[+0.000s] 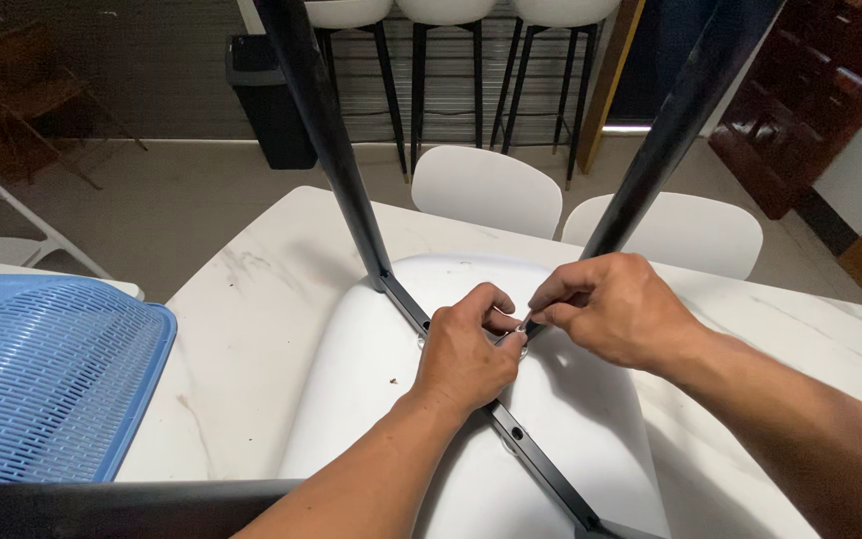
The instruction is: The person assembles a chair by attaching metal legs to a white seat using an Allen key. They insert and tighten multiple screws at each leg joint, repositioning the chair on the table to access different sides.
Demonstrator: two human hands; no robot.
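My hands work on a white chair seat (371,399) with black legs (326,130); it lies on a white, grey-veined marble table (241,299). Blue mesh-patterned basket (42,369); black bin (266,95).

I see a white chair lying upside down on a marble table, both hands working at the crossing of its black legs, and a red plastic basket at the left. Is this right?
Not quite: the basket at the left is blue, not red, as the head view shows. The rest holds: the white chair lies upside down on the marble table, and the left hand and right hand work where its black legs cross.
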